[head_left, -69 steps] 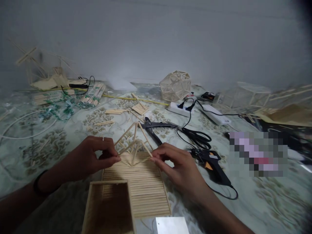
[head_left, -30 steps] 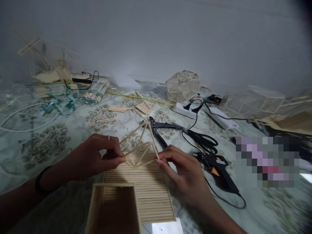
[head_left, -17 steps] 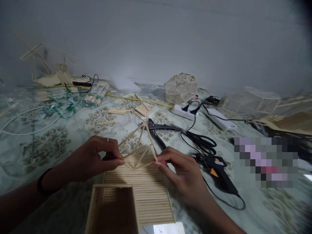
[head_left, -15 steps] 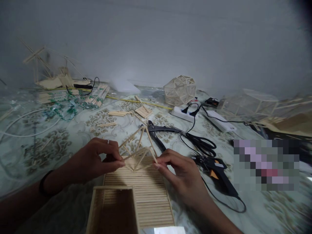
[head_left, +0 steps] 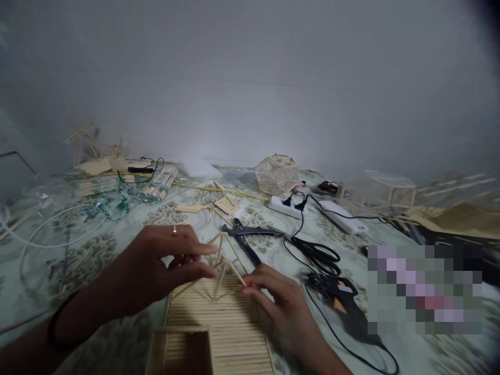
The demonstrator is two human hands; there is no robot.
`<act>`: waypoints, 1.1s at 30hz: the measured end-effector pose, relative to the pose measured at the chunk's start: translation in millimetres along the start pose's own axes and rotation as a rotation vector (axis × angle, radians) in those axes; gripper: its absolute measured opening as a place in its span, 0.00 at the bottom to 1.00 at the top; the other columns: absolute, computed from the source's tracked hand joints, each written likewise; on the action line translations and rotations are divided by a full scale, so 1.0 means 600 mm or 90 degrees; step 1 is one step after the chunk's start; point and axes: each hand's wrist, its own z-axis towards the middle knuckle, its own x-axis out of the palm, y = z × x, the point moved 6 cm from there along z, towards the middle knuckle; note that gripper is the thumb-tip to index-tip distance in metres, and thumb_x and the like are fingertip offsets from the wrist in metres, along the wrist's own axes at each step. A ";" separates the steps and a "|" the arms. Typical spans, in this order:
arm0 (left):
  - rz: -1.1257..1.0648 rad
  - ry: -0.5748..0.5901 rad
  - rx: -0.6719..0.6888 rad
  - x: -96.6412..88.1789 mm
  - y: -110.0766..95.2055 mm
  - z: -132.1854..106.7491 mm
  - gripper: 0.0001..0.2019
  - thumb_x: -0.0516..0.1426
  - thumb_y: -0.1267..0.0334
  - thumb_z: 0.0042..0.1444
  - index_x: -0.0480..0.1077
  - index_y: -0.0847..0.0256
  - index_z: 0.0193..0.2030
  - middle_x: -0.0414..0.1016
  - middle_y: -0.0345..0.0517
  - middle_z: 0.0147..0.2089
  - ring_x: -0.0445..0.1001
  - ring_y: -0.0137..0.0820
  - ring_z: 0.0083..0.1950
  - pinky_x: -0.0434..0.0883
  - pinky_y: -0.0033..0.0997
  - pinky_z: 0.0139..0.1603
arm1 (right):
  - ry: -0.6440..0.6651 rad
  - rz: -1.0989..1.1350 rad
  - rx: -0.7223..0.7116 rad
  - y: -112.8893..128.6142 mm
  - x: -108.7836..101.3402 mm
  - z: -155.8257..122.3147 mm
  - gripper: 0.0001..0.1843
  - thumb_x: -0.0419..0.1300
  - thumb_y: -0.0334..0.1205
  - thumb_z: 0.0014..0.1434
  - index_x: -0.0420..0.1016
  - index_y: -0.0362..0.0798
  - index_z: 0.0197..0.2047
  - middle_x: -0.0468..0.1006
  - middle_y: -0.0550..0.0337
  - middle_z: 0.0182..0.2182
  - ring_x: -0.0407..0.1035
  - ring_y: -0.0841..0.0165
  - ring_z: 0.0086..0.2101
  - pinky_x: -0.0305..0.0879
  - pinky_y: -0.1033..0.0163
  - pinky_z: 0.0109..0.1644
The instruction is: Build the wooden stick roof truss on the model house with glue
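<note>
A small peaked frame of thin wooden sticks (head_left: 221, 260) stands over the far end of a slatted stick panel (head_left: 234, 317). My right hand (head_left: 279, 297) pinches the lower right corner of that frame between thumb and fingertips. Left of the frame's peak, my left hand (head_left: 172, 263) has thumb and forefinger apart with a gap between them; I see nothing held in it. Its fingers partly cover the frame's left side. An open-topped wooden stick box (head_left: 209, 346) sits at the panel's near end, cut off by the lower edge of the view.
Cutting pliers (head_left: 248, 245), black-handled scissors (head_left: 318, 255) and a black glue gun (head_left: 339, 297) lie to the right. Behind are loose sticks (head_left: 190, 208), a power strip (head_left: 287, 205) with cords and a stick polyhedron (head_left: 277, 174). Stick bundles (head_left: 160, 183) and plastic wrapping (head_left: 113, 204) lie back left.
My left hand has let go of the frame's left corner and moved up and right towards its peak. My right hand keeps its pinch. The view has tilted upward.
</note>
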 end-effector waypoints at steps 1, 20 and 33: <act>-0.009 -0.011 0.009 0.003 -0.012 0.008 0.04 0.70 0.62 0.62 0.87 0.53 0.43 0.81 0.38 0.30 0.74 0.26 0.28 0.72 0.25 0.33 | 0.001 -0.005 0.002 0.000 0.000 0.000 0.05 0.69 0.38 0.67 0.88 0.53 0.40 0.81 0.61 0.29 0.77 0.69 0.30 0.72 0.68 0.36; -0.017 -0.069 0.010 0.032 -0.023 0.016 0.07 0.67 0.66 0.63 0.85 0.53 0.33 0.80 0.35 0.26 0.74 0.25 0.25 0.71 0.24 0.28 | 0.012 -0.052 -0.009 0.009 0.004 -0.002 0.06 0.67 0.37 0.69 0.87 0.51 0.41 0.79 0.61 0.28 0.76 0.68 0.28 0.73 0.66 0.34; 0.117 -0.165 0.196 0.014 -0.010 0.035 0.05 0.67 0.71 0.65 0.84 0.57 0.44 0.88 0.40 0.42 0.86 0.28 0.43 0.80 0.26 0.51 | 0.012 -0.039 0.007 0.016 0.005 0.000 0.09 0.64 0.39 0.70 0.87 0.50 0.41 0.79 0.60 0.29 0.76 0.67 0.30 0.72 0.64 0.35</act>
